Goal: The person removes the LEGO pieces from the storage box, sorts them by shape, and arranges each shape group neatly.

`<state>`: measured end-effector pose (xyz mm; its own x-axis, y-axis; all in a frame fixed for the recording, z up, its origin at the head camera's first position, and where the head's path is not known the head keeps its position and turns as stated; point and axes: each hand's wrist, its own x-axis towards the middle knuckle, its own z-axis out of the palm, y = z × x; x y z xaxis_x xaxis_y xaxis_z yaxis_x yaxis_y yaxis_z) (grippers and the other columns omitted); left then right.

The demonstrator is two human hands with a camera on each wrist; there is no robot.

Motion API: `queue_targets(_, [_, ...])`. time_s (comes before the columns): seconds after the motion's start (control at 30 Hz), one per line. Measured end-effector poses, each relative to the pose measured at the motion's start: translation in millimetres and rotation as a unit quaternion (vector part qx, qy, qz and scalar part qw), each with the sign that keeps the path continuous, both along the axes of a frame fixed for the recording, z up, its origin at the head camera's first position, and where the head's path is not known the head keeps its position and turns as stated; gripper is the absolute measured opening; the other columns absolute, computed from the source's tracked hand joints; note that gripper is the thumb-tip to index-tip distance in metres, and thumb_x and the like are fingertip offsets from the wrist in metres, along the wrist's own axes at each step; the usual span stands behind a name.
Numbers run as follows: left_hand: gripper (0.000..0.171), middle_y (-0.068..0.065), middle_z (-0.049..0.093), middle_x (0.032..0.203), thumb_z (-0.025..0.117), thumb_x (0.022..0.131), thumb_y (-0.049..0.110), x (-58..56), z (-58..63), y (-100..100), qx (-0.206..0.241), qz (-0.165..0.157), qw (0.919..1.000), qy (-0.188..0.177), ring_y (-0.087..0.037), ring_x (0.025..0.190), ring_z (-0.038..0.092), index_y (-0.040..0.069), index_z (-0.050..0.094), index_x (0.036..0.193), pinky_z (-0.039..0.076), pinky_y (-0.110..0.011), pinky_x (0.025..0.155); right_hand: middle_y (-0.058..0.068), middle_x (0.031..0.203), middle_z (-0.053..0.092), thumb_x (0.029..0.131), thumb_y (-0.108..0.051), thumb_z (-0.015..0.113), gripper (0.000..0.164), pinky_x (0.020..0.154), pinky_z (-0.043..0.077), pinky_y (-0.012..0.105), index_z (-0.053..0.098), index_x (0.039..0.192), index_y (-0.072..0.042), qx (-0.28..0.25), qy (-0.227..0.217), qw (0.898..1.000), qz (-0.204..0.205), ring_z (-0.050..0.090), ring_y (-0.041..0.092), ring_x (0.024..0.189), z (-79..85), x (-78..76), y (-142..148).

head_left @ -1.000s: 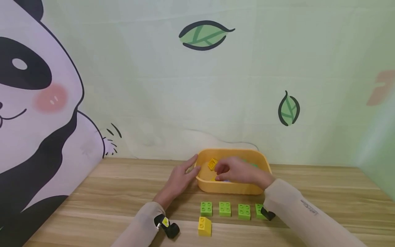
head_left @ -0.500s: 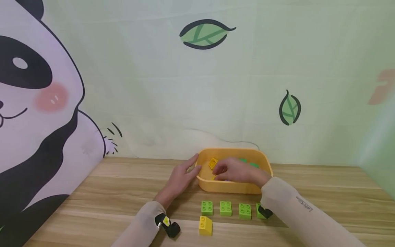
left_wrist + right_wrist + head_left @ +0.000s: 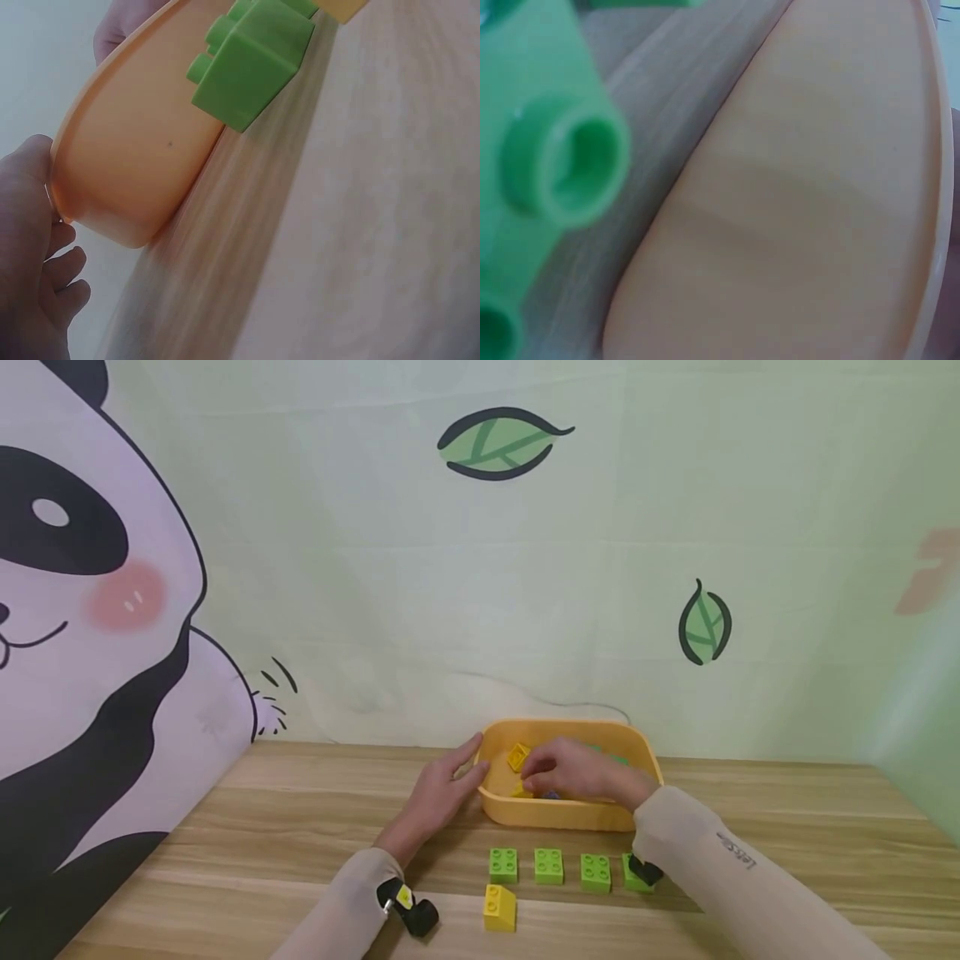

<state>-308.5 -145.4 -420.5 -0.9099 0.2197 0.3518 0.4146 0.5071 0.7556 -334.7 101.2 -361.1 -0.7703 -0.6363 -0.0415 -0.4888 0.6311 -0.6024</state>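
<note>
An orange-yellow plastic bin [image 3: 570, 814] stands near the wall. My left hand [image 3: 438, 793] touches its left end, with thumb and forefinger extended at the rim; the left wrist view shows the other fingers loosely bent outside it. My right hand [image 3: 573, 770] reaches into the bin, fingers and thumb bent towards each other. Right at those fingertips is a yellow brick [image 3: 520, 791], partly hidden by the front rim; I cannot tell whether they pinch it. A blue piece [image 3: 552, 795] lies under the hand, and another yellow brick [image 3: 518, 757] farther back.
Several light green four-stud bricks, such as the leftmost green brick [image 3: 503, 865], form a row in front of the bin. Nearer stands a yellow sloped brick [image 3: 499, 907]. Darker green pieces [image 3: 619, 760] lie at the bin's back right. A printed cloth wall [image 3: 375, 610] rises behind.
My right fingertips have shifted slightly inside the bin, and more of the yellow brick and the blue piece shows beside them. The left hand keeps its place at the bin's end.
</note>
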Motion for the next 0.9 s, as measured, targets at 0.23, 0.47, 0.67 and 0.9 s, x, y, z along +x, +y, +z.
queue_targets(0.23, [0.057, -0.01, 0.045, 0.162, 0.061, 0.109, 0.029, 0.4, -0.2, -0.7, 0.002, -0.003, 1.0, -0.001, -0.032, 0.149, 0.044, 0.005, 0.047, 0.159, 0.032, -0.049, 0.125, -0.005, 0.102, 0.073, 0.1, -0.02, 0.078, 0.015, 0.093, 0.059, 0.039, 0.079, 0.11, -0.01, 0.024, 0.018, 1.0, -0.002, 0.065, 0.015, 0.093, 4.5, -0.9, -2.9])
queue_targets(0.47, [0.057, -0.01, 0.046, 0.162, 0.061, 0.109, 0.028, 0.7, 0.5, -0.4, 0.001, 0.001, 1.0, -0.001, -0.032, 0.149, 0.044, 0.005, 0.047, 0.159, 0.032, -0.049, 0.125, 0.0, 0.108, 0.075, 0.097, -0.017, 0.081, 0.018, 0.097, 0.058, 0.041, 0.078, 0.112, -0.007, 0.025, 0.037, 0.999, -0.002, 0.067, 0.016, 0.099, 6.8, -2.7, -1.6])
queue_targets(0.67, [0.057, -0.009, 0.046, 0.162, 0.061, 0.109, 0.03, 0.1, -0.1, -0.6, 0.001, 0.0, 1.0, 0.0, -0.032, 0.149, 0.044, 0.005, 0.047, 0.159, 0.032, -0.049, 0.125, 0.001, 0.109, 0.075, 0.096, -0.016, 0.081, 0.021, 0.096, 0.059, 0.039, 0.078, 0.114, -0.007, 0.011, 0.03, 0.999, -0.01, 0.067, 0.017, 0.099, 9.4, -1.9, 0.6])
queue_targets(0.9, [0.057, -0.01, 0.046, 0.162, 0.06, 0.11, 0.029, -0.7, -0.8, -0.8, -0.001, -0.003, 1.0, 0.002, -0.033, 0.149, 0.044, 0.005, 0.047, 0.159, 0.033, -0.05, 0.124, 0.001, 0.109, 0.074, 0.096, -0.013, 0.08, 0.018, 0.093, 0.061, 0.037, 0.077, 0.113, -0.007, -0.01, 0.034, 0.999, -0.015, 0.067, 0.018, 0.097, 15.3, 2.3, 5.2])
